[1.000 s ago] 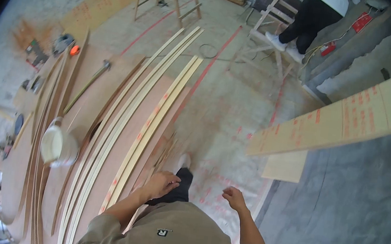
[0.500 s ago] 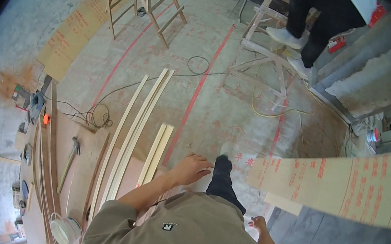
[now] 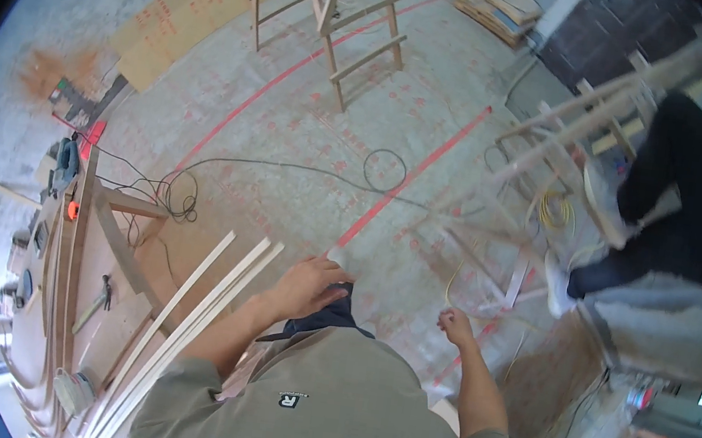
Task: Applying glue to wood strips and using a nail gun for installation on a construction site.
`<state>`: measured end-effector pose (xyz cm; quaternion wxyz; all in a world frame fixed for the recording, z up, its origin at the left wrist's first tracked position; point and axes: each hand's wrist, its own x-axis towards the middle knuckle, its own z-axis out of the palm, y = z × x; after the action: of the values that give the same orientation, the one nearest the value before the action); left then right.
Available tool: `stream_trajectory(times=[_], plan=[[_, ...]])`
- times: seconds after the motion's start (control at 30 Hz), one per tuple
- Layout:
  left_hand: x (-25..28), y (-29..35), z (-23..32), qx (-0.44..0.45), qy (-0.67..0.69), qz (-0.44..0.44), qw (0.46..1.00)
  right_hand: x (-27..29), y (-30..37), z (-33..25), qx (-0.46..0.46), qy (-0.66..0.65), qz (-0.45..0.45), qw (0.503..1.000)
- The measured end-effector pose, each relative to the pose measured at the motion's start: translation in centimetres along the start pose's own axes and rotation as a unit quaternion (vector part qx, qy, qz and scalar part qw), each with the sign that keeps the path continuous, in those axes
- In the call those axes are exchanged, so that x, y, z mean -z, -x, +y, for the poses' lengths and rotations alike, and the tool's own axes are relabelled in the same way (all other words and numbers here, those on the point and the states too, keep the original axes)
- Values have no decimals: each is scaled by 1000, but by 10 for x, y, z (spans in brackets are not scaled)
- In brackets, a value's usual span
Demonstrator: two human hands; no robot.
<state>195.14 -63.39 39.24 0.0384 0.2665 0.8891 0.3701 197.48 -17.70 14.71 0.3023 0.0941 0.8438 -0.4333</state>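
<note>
My left hand (image 3: 314,287) hangs in front of my waist over dark trousers, its fingers loosely bent and slightly apart, with nothing visible in them. Off to the right, my right hand (image 3: 454,326) is closed above the floor; whatever it may hold is hidden. Nearest to my left arm are several long pale wood strips (image 3: 194,322), lying along a low work surface (image 3: 101,266). On that surface, left of the strips, lies a claw hammer (image 3: 99,303). Beside it stands a pale round container (image 3: 73,392).
A wooden stepladder (image 3: 366,17) stands far ahead. At right, a co-worker in dark trousers (image 3: 690,202) is by a blurred wooden trestle (image 3: 474,260). A black cable (image 3: 287,165) crosses the floor; a yellow cable (image 3: 555,215) lies coiled near the trestle. Stacked bags (image 3: 498,8) sit at the back.
My view has swung right, and the printed yellow board at right has left it. My right hand has come forward and up. The co-worker now appears lower and farther right.
</note>
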Motion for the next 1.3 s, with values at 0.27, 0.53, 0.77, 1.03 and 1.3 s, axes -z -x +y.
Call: stream_trajectory(times=[0.27,0.53,0.77,1.03,1.3], plan=[[112,-201,-172,23,-23,31,999,62,-262,-216,79,4,-72,994],[200,-417,-257,37,-20,-15,999,181,-435,-301,-20,-111,1,994],[227,-561,-386,133,-101,-10,986,279,-615,-291,-188,-237,29,953],[212,-694,-539,404,-60,-76,910,441,-834,-377,-187,-155,7,970],[211,-911,-582,296,111,-142,938,551,-1025,-556,-90,-122,38,988]])
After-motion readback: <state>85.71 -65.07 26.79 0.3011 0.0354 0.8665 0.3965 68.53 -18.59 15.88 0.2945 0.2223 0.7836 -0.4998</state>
